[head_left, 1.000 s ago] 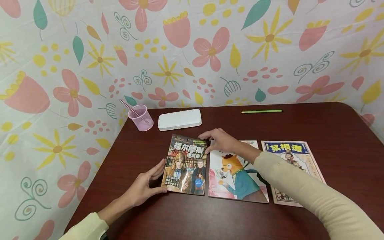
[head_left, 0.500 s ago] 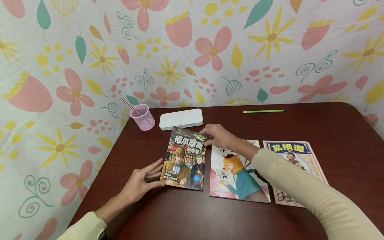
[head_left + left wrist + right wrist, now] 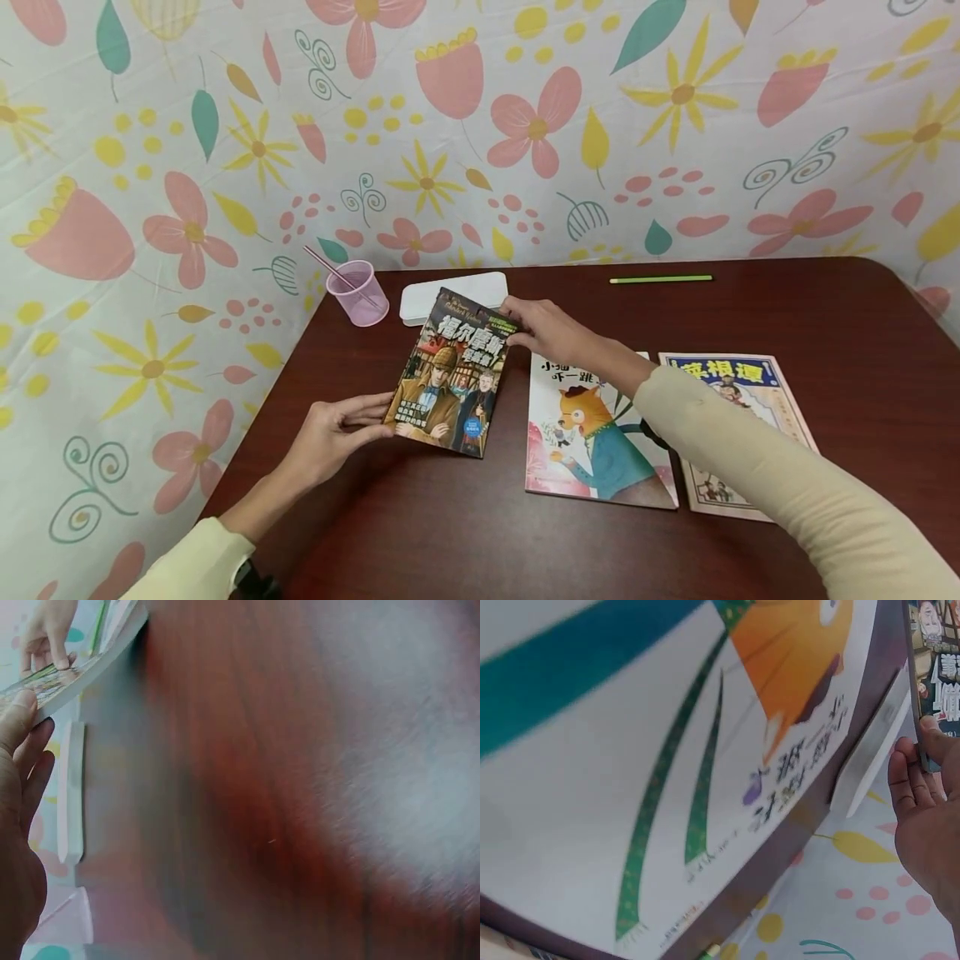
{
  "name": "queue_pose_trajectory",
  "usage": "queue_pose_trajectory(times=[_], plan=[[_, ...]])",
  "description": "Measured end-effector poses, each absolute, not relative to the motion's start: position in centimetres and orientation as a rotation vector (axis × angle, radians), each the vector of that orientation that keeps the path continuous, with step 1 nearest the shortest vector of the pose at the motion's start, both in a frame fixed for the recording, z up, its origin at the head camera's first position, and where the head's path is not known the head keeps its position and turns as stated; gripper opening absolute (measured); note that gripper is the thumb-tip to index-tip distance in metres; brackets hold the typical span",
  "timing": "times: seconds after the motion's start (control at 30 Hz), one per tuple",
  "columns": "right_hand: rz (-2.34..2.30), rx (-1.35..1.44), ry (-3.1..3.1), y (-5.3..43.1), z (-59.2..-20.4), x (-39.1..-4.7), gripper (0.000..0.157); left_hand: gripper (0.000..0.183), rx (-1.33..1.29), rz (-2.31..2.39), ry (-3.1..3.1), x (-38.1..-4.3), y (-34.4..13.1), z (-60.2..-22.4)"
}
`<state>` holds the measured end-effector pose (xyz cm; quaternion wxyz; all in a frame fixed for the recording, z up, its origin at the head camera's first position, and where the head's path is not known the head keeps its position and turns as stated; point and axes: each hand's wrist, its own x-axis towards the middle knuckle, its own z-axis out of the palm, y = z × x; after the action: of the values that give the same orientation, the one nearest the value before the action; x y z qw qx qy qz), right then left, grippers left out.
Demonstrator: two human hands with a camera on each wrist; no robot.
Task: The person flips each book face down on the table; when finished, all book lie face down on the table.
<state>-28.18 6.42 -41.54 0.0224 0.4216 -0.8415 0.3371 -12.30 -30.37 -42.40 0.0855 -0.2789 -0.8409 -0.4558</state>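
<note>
Presently, the hands stand apart, both clamped on one book. At the near left, the left hand (image 3: 330,435) pinches the near left corner of the dark book (image 3: 450,375), thumb over the cover. The near right corner is held by neither hand; should a grip loosen, it could droop or scrape the worktop (image 3: 405,533). The left wrist view shows the edge bowed, so uneven tension between opposite corners may crease the cover. To the right, the sleeve (image 3: 735,450) passes over the animal book (image 3: 600,454) and the pale book (image 3: 757,396); contact cannot be determined, but a low sweep could displace either. Farther off, the right hand (image 3: 551,327) pinches the dark book's far right corner. The tilted dark book partly hides the case (image 3: 468,286); a low forward movement could strike it and, by pushing it left, tip the cup (image 3: 363,308). The pencil (image 3: 662,279), far right, lies well apart: minor risk.
</note>
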Motion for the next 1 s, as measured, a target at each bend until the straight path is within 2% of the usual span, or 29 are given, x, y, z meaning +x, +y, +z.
queue_pose_trajectory(times=[0.27, 0.5, 0.7, 1.0], plan=[[1.097, 1.25, -2.553, 6.3, -40.4, -28.4, 0.023, 0.048, -0.821, -1.298, -2.461, -12.9, -31.1, -41.0], [1.392, 1.077, -2.593, 6.0, -39.1, -28.3, 0.017, 0.048, -0.778, -1.29, -2.372, -12.9, -31.3, -40.3], [1.72, 0.963, -2.564, 5.8, -38.5, -28.5, 0.02, 0.046, -0.7, -1.156, -2.347, -12.7, -31.4, -39.9], [2.157, 0.769, -2.546, 5.8, -39.0, -28.6, 0.035, 0.04, -0.63, -1.087, -2.299, -12.0, -30.7, -40.3]])
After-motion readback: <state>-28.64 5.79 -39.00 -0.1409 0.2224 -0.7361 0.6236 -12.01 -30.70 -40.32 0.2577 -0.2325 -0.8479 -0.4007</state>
